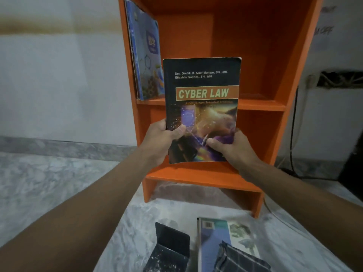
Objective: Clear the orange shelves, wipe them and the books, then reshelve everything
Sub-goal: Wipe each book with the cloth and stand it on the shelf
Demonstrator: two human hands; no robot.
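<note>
I hold a dark book titled "Cyber Law" [202,91] upright in front of the orange shelf unit [261,107]. My left hand [163,140] grips its lower left edge, thumb on the cover. My right hand [233,148] grips its lower right corner, thumb also on the cover. Blue books [146,55] lean against the left wall of the upper shelf. The lower shelf behind the held book looks bare where visible. A pale blue-green book [222,238] lies flat on the floor near me, with a dark checked cloth [239,258] on its near end.
A black open-topped box [170,250] stands on the marble floor [49,183] left of the flat book. A black cable [292,134] hangs down the white wall right of the shelf unit, beside a dark object at the right edge.
</note>
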